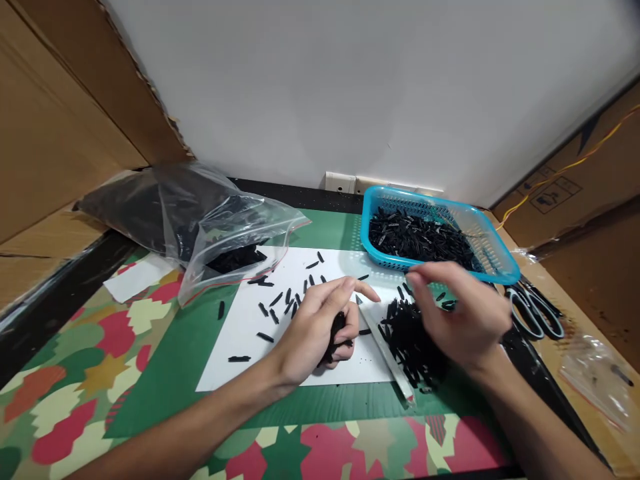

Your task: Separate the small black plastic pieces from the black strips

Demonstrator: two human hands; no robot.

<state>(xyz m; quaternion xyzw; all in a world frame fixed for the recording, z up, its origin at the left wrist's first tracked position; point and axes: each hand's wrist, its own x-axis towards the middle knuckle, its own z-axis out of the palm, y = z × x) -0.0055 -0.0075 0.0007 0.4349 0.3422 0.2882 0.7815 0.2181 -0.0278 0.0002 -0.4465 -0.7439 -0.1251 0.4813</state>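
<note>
Green mat (165,373) lies on a tabletop covered in a red, cream and green star-print cloth (60,413). White paper sheet (250,320) sits on the mat. Plain white wall behind; brown cardboard panels lean at both sides.

Left hand (320,327) rests on the sheet, fingers curled around a bundle of short black plastic strips (336,337); index finger points forward.

Right hand (463,310) hovers just above a loose heap of the same black strips (410,343), fingers spread and bent. Motion blur here; cannot tell if it grips anything.

More strips lie scattered across the sheet. A narrow white ruler-like bar (385,347) lies between the hands.

Blue plastic mesh basket (500,267) behind the right hand, holding strips. Clear zip bag (220,220) with black contents at left. Grey-handled scissors (533,310) right of the heap.
</note>
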